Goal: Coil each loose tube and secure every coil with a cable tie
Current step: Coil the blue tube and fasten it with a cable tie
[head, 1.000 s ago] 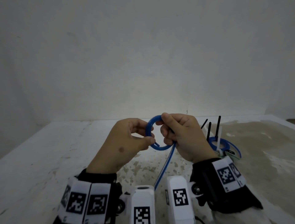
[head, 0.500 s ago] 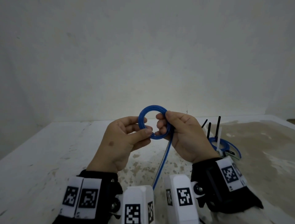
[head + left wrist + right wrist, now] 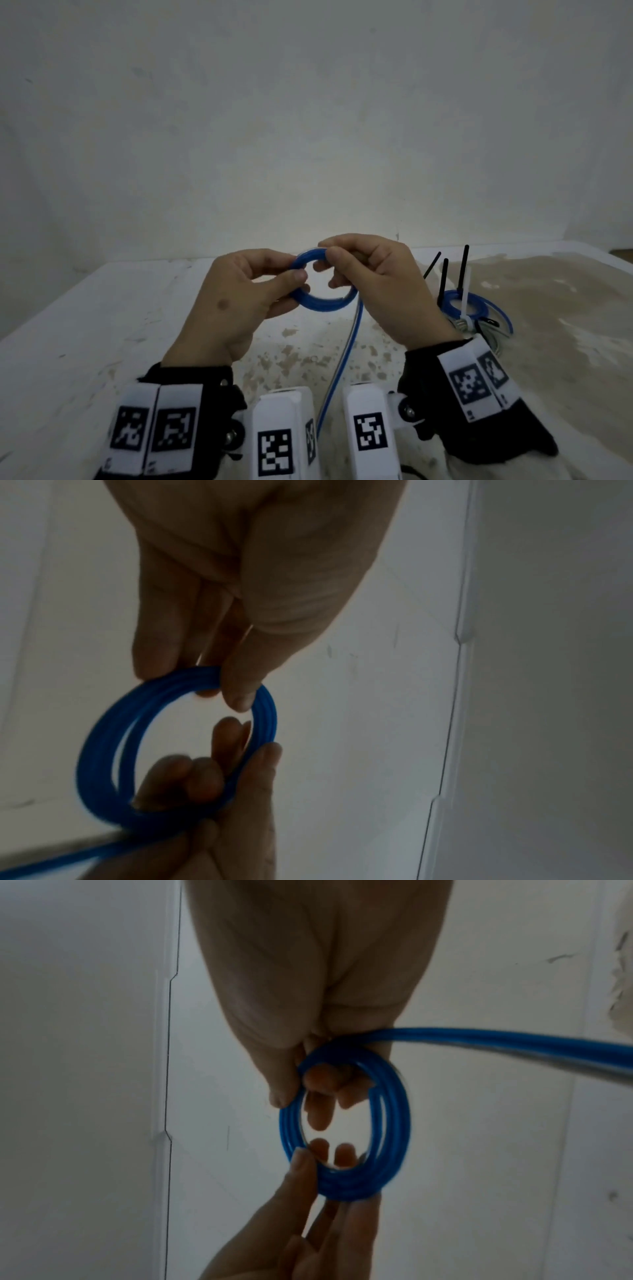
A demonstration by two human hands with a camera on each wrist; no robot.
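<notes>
So: left hand (image 3: 239,301) pinches the near-left arc of the blue tube coil (image 3: 322,303), thumb on top. Right hand (image 3: 383,291) pinches the far-right arc, with the loose tail (image 3: 342,359) running down from it toward the table (image 3: 68,342). Coil is held in the air between them. Looks light and springy, so turns will likely fan out; grip across all the turns. A tied coil (image 3: 469,308) lies right.

A stained white table (image 3: 85,325) stands against a bare pale wall (image 3: 308,120); brown blotches mark its right side.
</notes>
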